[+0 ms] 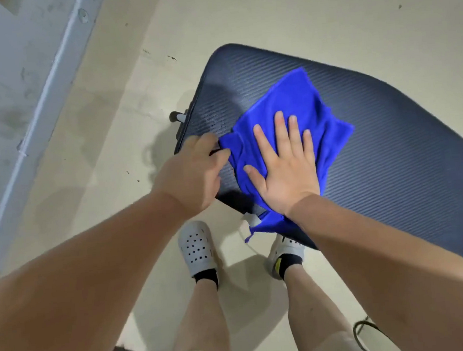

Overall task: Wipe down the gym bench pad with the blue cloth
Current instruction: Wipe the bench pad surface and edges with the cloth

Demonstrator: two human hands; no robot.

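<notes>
blue cloth (pixel 291 131) under flat r hand (pixel 285 167), l hand (pixel 193 173) pinching corner (on bench pad (pixel 389 133))

Bright, even overhead light here, soft shadows pooling on the floor (pixel 281 17) at seven o'clock under the legs. Left hand (pixel 193 173) smeared with motion blur; wide-angle stretch bends the forearms at the edges.

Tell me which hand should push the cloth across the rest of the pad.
Right. The right hand lies flat on the blue cloth, with unwiped bench pad ahead of it. The left hand only pinches the cloth's corner at the pad's edge.
</notes>
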